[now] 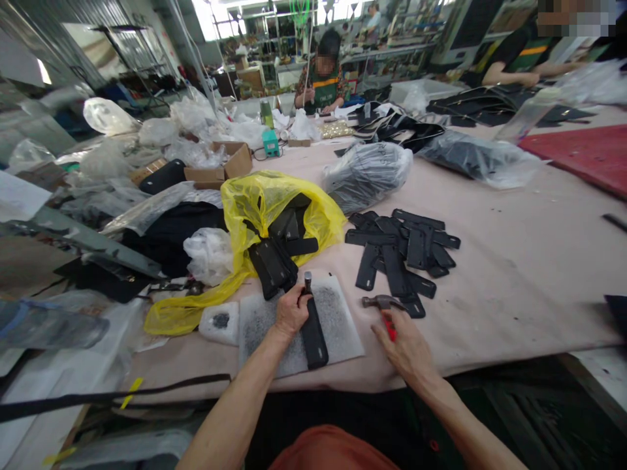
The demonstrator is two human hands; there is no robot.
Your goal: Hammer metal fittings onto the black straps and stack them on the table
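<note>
My left hand (292, 311) is closed around a short metal punch (307, 281), which stands upright on the far end of a black strip (313, 336). That strip lies lengthwise on a worn white pad (343, 320) at the table's near edge. To the right, my right hand (406, 343) grips the red handle of a claw hammer (385, 302), its steel head just above the tabletop. A loose pile of similar black strips (392, 254) spreads beyond the hammer. More black pieces (272, 264) spill from an open yellow plastic bag (259, 189) behind the pad.
Left of the pad sits a small white block (220, 322) with a dark worn spot. Behind are a grey plastic-wrapped bundle (369, 173), a cardboard box (238, 160) and heaped clear bags. A red board (582, 150) lies at right. A co-worker (326, 78) sits across the table.
</note>
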